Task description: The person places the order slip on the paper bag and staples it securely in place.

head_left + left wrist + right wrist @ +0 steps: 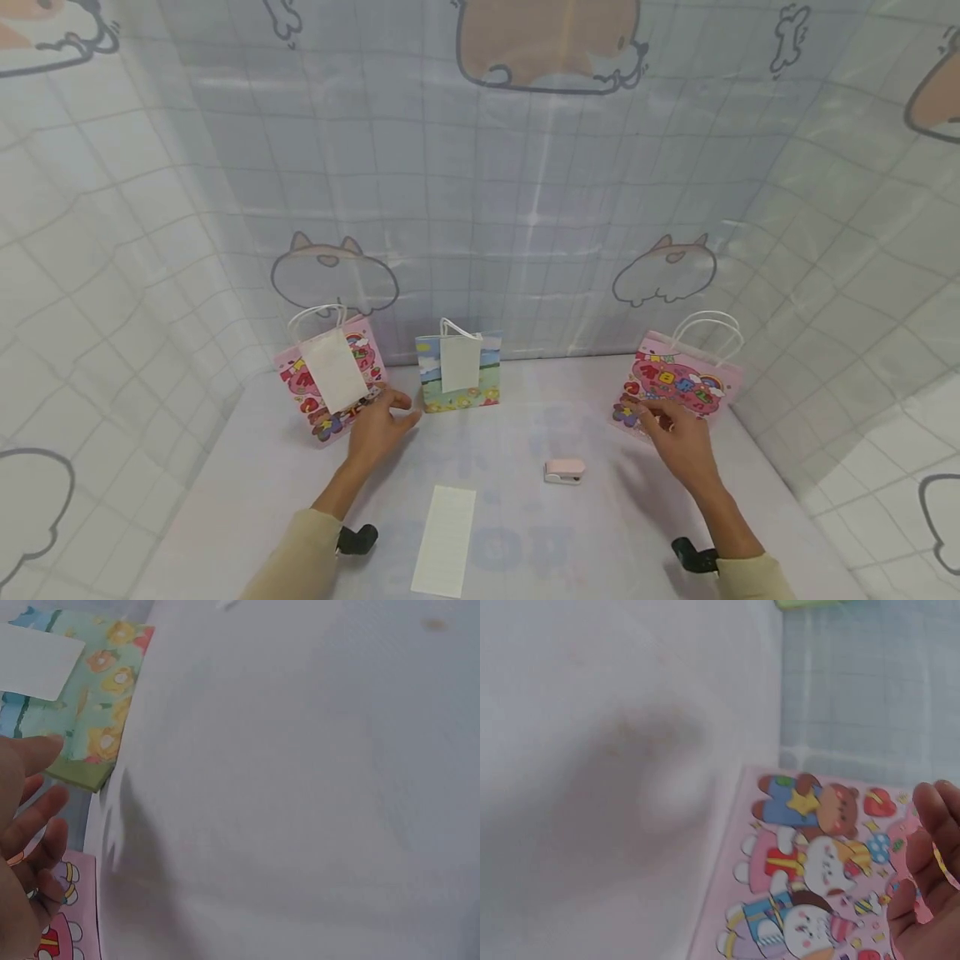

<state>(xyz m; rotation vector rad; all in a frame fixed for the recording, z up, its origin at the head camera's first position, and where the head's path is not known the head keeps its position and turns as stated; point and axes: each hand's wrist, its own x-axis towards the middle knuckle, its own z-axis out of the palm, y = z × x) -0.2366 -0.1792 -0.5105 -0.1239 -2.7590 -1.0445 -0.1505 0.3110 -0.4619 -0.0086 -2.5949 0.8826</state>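
Observation:
My left hand (pixel 377 432) is just in front of the left pink paper bag (pixel 309 405), its fingers loosely bent with nothing between them. A blank white card (pixel 334 372) covers part of that bag's front. To its right stands a blue and green flowered paper bag (pixel 489 385), also bearing a white card (pixel 460 364). My right hand (pixel 681 440) is by the lower front of the right pink paper bag (pixel 675 375), which has cartoon animals and white handles. Loosely bent and holding nothing, its fingers overlap the bag's print in the right wrist view; contact is unclear.
A small pink and white stapler (pixel 564 471) lies on the white tabletop (pixel 517 442), between the hands. Nearer the front is a long white paper strip (pixel 444 542). A dog-print curtain (pixel 495 192) hangs behind and along both sides.

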